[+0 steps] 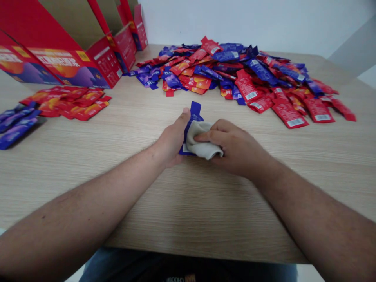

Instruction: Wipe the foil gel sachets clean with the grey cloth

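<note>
A blue sachet (194, 111) lies flat on the wooden table (188, 203) in the middle of the view. My left hand (172, 139) grips its left edge, thumb along the side. My right hand (235, 147) presses a folded beige cloth (199, 143) onto the sachet, fingers closed over the cloth. Most of the sachet is hidden under the cloth and my hands.
A large heap of red and blue sachets (243, 74) covers the far side of the table. Sorted red sachets (73, 102) and blue sachets (16, 125) lie at the left. Open red cardboard boxes (67, 58) stand at the far left.
</note>
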A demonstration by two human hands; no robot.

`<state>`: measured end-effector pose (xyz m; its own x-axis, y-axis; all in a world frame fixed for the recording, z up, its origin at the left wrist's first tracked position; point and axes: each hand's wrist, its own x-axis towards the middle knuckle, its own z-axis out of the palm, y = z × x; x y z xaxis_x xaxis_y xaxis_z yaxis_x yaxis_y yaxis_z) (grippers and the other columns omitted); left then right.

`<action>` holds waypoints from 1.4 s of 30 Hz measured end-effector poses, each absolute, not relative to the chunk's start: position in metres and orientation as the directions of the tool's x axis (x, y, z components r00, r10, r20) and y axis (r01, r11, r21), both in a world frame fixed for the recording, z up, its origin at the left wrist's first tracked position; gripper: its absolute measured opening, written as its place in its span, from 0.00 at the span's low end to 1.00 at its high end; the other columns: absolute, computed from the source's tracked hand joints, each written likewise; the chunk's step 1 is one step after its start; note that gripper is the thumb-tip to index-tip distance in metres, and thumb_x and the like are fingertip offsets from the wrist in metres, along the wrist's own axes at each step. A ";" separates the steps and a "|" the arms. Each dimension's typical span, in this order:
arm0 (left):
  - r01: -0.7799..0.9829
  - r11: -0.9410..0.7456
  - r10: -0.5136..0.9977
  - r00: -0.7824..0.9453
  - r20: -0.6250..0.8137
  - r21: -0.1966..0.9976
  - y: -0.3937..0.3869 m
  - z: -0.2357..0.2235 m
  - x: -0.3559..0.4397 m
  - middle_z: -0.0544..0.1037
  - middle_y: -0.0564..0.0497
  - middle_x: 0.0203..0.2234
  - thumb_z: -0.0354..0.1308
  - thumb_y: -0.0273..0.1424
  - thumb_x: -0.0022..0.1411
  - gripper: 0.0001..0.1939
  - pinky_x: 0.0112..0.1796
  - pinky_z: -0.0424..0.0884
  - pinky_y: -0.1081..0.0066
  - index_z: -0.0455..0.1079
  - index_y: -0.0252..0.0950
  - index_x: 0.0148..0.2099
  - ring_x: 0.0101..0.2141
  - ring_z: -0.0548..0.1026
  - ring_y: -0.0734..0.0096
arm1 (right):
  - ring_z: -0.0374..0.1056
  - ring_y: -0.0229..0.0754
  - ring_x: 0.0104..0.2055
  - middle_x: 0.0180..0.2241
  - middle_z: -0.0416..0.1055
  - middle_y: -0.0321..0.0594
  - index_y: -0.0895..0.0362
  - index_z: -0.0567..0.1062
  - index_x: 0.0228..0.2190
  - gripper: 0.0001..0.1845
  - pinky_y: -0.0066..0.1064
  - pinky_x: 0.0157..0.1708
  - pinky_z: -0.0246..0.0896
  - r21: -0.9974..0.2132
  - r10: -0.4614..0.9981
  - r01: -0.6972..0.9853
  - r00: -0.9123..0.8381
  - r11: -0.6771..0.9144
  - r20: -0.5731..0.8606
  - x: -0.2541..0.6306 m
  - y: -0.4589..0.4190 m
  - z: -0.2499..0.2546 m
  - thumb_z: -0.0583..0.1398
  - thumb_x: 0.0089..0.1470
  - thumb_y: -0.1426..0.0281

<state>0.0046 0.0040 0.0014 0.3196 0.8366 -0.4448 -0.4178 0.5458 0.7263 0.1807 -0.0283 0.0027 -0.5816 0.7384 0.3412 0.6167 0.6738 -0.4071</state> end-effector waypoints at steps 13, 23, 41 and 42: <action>-0.423 0.571 0.821 0.285 -0.495 0.704 0.016 0.002 -0.003 0.82 0.47 0.26 0.54 0.31 0.73 0.11 0.29 0.79 0.69 0.77 0.32 0.43 0.25 0.81 0.66 | 0.70 0.48 0.39 0.39 0.73 0.43 0.52 0.82 0.50 0.22 0.38 0.40 0.68 -0.381 0.730 0.623 -0.559 0.683 0.393 0.194 -0.016 -0.001 0.68 0.52 0.71; -0.434 0.621 0.784 0.341 -0.519 0.652 0.020 0.001 -0.008 0.84 0.45 0.30 0.52 0.36 0.74 0.15 0.32 0.81 0.67 0.77 0.33 0.44 0.29 0.83 0.63 | 0.71 0.48 0.41 0.41 0.73 0.45 0.53 0.82 0.50 0.21 0.39 0.41 0.68 -0.413 0.732 0.605 -0.586 0.681 0.348 0.191 -0.020 0.000 0.68 0.53 0.70; -0.439 0.627 0.778 0.333 -0.532 0.643 0.022 0.008 -0.012 0.83 0.45 0.28 0.48 0.38 0.76 0.19 0.32 0.80 0.68 0.76 0.31 0.46 0.30 0.83 0.63 | 0.71 0.47 0.41 0.42 0.73 0.45 0.54 0.82 0.51 0.22 0.37 0.41 0.67 -0.392 0.741 0.629 -0.593 0.671 0.316 0.190 -0.017 -0.002 0.68 0.53 0.69; -0.429 0.635 0.772 0.345 -0.533 0.642 0.022 0.007 -0.012 0.83 0.45 0.28 0.48 0.39 0.76 0.19 0.31 0.79 0.69 0.76 0.31 0.45 0.30 0.83 0.63 | 0.71 0.47 0.42 0.43 0.73 0.45 0.53 0.82 0.51 0.22 0.37 0.41 0.67 -0.399 0.736 0.621 -0.609 0.675 0.297 0.189 -0.018 -0.002 0.68 0.54 0.69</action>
